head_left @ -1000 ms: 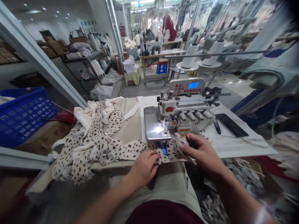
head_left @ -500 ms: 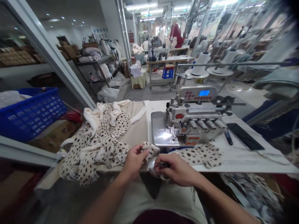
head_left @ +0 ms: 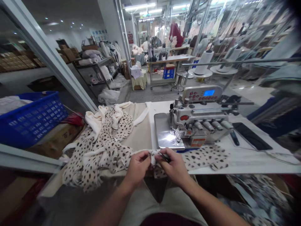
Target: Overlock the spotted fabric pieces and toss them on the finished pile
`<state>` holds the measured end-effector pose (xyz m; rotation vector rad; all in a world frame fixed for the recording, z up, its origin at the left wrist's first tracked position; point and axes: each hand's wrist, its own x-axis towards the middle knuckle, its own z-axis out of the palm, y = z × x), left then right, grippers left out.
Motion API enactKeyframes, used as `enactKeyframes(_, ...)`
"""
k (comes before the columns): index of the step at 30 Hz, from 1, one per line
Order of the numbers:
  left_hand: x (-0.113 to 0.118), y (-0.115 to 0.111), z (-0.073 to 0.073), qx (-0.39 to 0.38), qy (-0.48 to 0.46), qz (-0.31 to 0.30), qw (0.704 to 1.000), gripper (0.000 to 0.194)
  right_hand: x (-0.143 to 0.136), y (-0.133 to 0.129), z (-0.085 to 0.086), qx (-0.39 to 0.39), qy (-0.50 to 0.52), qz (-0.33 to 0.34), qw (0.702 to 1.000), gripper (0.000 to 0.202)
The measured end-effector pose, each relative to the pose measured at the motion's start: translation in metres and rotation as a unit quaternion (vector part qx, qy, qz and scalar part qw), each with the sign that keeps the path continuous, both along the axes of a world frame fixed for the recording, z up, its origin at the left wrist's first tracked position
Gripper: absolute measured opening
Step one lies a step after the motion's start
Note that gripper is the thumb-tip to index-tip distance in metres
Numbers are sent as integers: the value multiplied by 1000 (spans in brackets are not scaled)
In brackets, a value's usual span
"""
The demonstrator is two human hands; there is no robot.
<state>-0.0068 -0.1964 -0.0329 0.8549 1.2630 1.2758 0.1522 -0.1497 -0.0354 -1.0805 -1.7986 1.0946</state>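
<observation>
At the table's front edge, my left hand (head_left: 138, 165) pinches the edge of a cream fabric piece with dark spots (head_left: 154, 159). My right hand (head_left: 173, 165) is closed on the same piece, a few centimetres to the right. A thin dark tool (head_left: 166, 157) sticks out between its fingers; its kind is not clear. Just behind both hands stands an overlock sewing machine (head_left: 199, 121) with a shiny metal plate. Left of them lies a heap of spotted fabric (head_left: 105, 141) with cream linings. Another spotted piece (head_left: 204, 158) lies flat right of my right hand.
A black phone (head_left: 252, 136) and a dark blue slim tool (head_left: 234, 138) lie right of the machine. White thread cones (head_left: 204, 64) stand behind it. At the far left is a blue plastic basket (head_left: 33, 117), beside a metal post (head_left: 54, 56).
My right hand has risen from the table's front edge to the fabric between my hands and now grips it. The left hand keeps its pinch. The view has shifted slightly.
</observation>
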Motion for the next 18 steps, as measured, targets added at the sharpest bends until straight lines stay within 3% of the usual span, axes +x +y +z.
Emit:
enactKeyframes(14, -7, 0, -4, 52, 56, -88, 993, 32, 1, 2, 1, 14, -8, -4, 1000, 18)
enactKeyframes(18, -8, 1, -5, -19, 67, -37, 997, 35, 6, -1, -4, 66, -16, 1, 998, 6)
